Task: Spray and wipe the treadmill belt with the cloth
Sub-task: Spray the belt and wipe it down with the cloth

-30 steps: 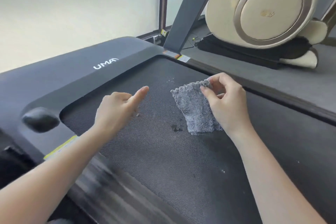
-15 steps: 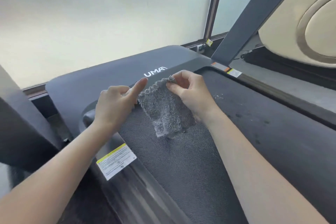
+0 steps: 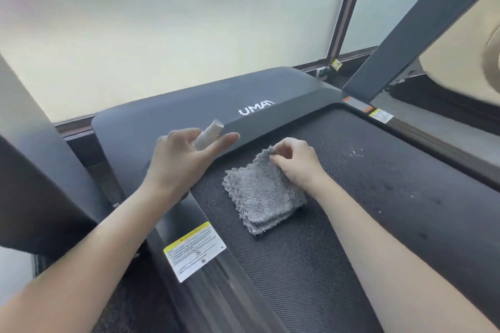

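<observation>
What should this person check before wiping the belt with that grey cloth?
1. Cloth in hand: ok, right hand pinches its far edge.
2. Cloth on the treadmill belt: ok, lying folded there.
3. Spray bottle ready: ok, left hand holds it.
4. Nozzle aimed at the belt: cannot tell.
5. Belt already wet: cannot tell.
6. Dirt left: not ok, white specks and dark spots to the right.

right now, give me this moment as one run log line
left hand: around small pale bottle | right hand: pinching grey cloth | cloth: folded, on belt | white specks: right of cloth
</observation>
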